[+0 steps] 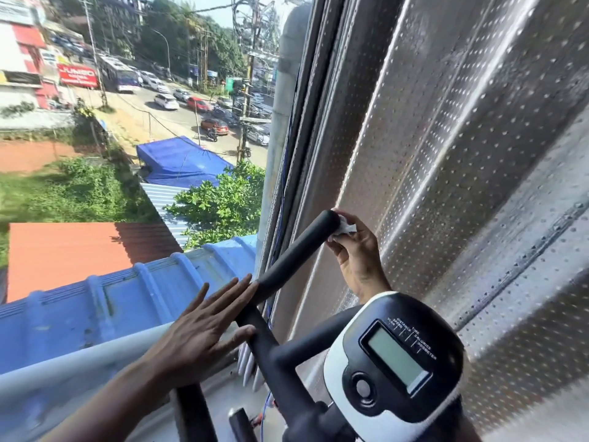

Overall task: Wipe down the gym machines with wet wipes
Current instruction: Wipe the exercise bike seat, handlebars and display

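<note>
At the handlebar (296,250) tip, right hand (357,250) pinches wipe (345,226); left hand (204,327) flat, fingers straight

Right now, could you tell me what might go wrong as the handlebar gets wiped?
1. The right hand only pinches the wipe at the handlebar tip, so it may slip off.
2. The left hand lies flat against the bar, steadying it little if it swings.

handlebar (296,250): matt black foam or rubber grip
console (392,355): glossy black and white plastic, grey screen
wipe (345,227): white, crumpled, soft
wall panel (462,138): shiny metal, dimpled
</note>
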`<act>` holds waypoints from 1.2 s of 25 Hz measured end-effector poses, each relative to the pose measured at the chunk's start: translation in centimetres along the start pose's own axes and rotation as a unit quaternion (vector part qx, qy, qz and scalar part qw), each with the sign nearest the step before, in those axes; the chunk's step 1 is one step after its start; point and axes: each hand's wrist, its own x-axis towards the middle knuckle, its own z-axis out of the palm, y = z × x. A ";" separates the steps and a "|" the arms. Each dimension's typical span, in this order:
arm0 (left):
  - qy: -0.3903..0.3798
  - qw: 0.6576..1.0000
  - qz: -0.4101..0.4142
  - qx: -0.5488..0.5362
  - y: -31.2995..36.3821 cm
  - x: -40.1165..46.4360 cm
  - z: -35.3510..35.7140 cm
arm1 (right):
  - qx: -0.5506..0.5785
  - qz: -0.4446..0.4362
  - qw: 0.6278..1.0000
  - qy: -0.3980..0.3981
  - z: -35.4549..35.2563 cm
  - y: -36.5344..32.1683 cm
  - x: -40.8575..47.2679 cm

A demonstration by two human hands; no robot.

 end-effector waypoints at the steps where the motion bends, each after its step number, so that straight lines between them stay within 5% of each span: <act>1: -0.006 1.000 -0.002 0.002 0.0 0.0 -0.1 | -0.004 0.000 1.000 -0.005 0.3 0.0 0.1; 6: -0.024 0.999 -0.025 0.019 0.6 -0.4 -0.3 | -0.062 0.103 0.989 -0.086 2.2 2.7 -1.8; 9: -0.028 0.998 -0.036 0.041 1.1 -1.8 -0.1 | -0.142 0.093 0.979 -0.112 1.7 2.0 -1.0; 14: -0.034 0.998 -0.047 0.004 1.4 -3.9 0.0 | -0.023 0.074 0.993 -0.089 -0.1 -2.4 0.6; 16: -0.036 0.998 -0.057 0.011 1.7 -4.2 -0.1 | -0.057 0.108 0.988 -0.091 0.2 -1.8 0.0; 20: -0.038 0.998 -0.050 0.017 2.0 -4.1 -0.4 | -0.222 0.218 0.938 -0.155 1.9 1.2 -1.6; 24: -0.023 0.999 -0.046 0.014 1.8 -4.5 0.0 | -0.194 0.304 0.908 -0.212 3.1 5.4 -3.2; 30: 0.035 0.998 -0.032 -0.043 2.3 -6.4 0.1 | -0.141 0.337 0.919 -0.150 3.7 10.0 -5.2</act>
